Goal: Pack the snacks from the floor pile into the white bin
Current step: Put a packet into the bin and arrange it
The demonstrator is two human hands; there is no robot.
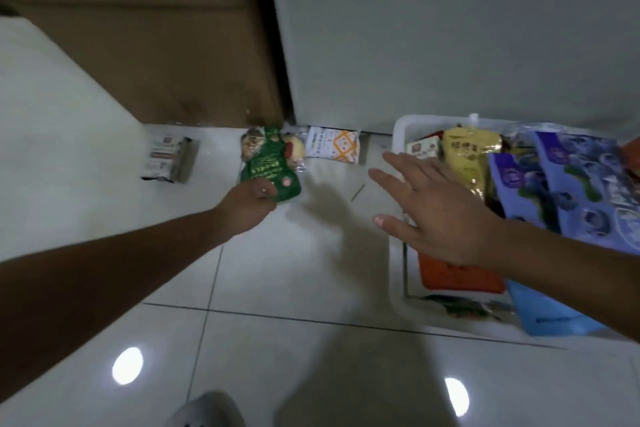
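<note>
My left hand grips the near end of a green snack bag that lies on the floor by the wall. Beside it are a white and orange packet and a small red and yellow packet. A grey and white packet lies apart to the left. My right hand hovers open, fingers spread, over the left rim of the white bin. The bin holds several snacks, among them a yellow bag, blue bags and an orange pack.
A brown wooden panel and a pale wall or door close off the far side. White floor tiles stretch toward me. A grey shoe tip shows at the bottom edge. A thin stick lies on the floor.
</note>
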